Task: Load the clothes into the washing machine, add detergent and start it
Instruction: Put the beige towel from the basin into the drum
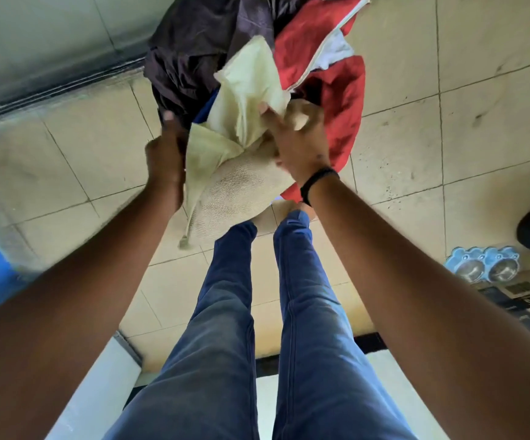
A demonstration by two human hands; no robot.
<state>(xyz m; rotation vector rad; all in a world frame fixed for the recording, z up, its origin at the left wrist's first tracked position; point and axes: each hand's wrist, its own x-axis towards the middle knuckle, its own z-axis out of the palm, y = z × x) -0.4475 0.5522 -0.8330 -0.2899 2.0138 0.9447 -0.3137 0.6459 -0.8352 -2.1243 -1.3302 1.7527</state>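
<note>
Our right hand (300,139) pinches the cream cloth (244,100); our left hand (165,154) seems curled round the bundle's dark side, though blur hides the fingers. The clothes (330,87) hang bunched above the tiled floor (479,122), beyond our jeans (225,328).

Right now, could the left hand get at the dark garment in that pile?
Probably yes. The left hand is at the left side of the pile, with the dark garment just beyond its fingertips and nothing between. The right hand grips the cream cloth beside it.
</note>
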